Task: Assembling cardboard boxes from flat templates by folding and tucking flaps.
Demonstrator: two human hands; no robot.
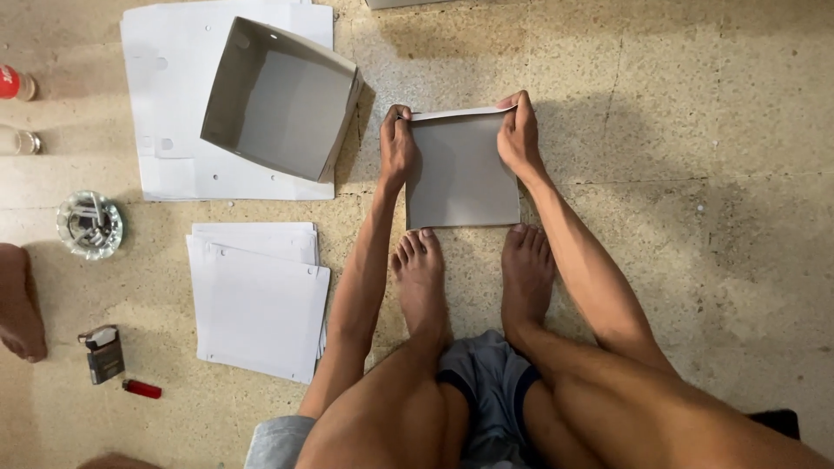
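A grey square cardboard sheet (460, 174) lies on the speckled floor in front of my bare feet (473, 278). My left hand (397, 143) pinches its far left corner and my right hand (519, 135) pinches its far right corner. The far edge is folded up, showing a thin white strip between my hands. Both hands grip the folded edge with fingers closed on it.
An open grey cardboard box (280, 97) rests on large white sheets (165, 104) at upper left. A stack of white sheets (256, 300) lies left of my leg. A glass ashtray (89, 224), cigarette pack (105, 353), red lighter (142, 389) and another person's foot (19, 304) are at far left.
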